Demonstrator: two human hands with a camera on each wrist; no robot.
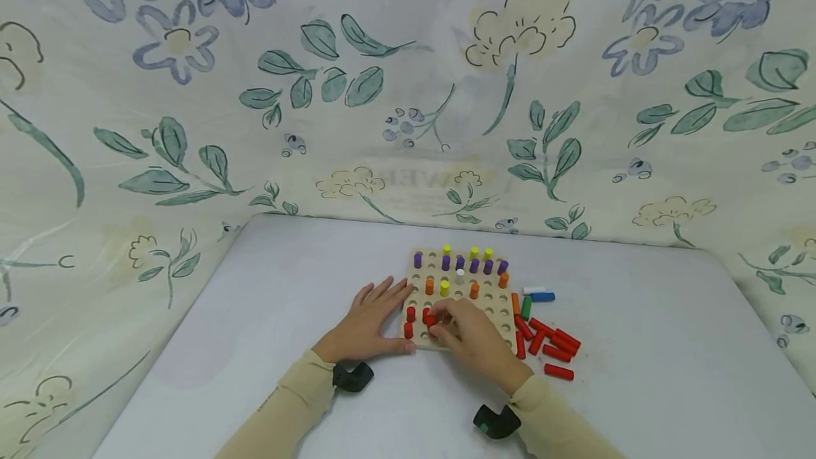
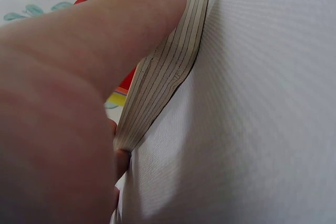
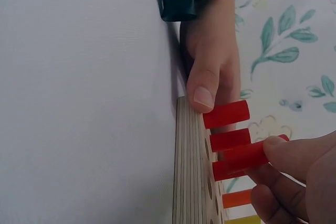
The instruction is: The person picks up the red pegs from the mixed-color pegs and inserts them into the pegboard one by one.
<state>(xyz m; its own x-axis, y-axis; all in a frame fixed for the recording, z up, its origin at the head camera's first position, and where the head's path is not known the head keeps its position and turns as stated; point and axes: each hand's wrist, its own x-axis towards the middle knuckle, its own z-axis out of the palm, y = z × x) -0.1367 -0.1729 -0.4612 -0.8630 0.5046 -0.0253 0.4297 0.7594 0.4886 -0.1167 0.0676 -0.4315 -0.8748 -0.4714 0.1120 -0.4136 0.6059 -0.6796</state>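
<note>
A wooden pegboard [image 1: 497,335] lies on the white table. My right hand [image 1: 478,342] is over its near part and pinches a red peg [image 3: 245,155] between thumb and fingers, the peg's lower end close over the board. Spread along the board's left side is my left hand [image 1: 366,324], its fingers straight and its thumb [image 2: 152,17] at the near corner, against the layered edge. Standing red pegs [image 1: 409,331] are between the two hands. Farther back on the board stand orange pegs [image 1: 474,291], yellow pegs [image 1: 444,289], purple pegs [image 1: 418,261] and a white peg [image 1: 460,276].
Several loose red pegs [image 1: 557,353] lie scattered to the right of the board. Beside them are a green peg [image 1: 526,307], a blue peg [image 1: 543,297], an orange peg [image 1: 516,304] and a white peg [image 1: 533,290]. A floral cloth [image 1: 408,91] hangs behind the table.
</note>
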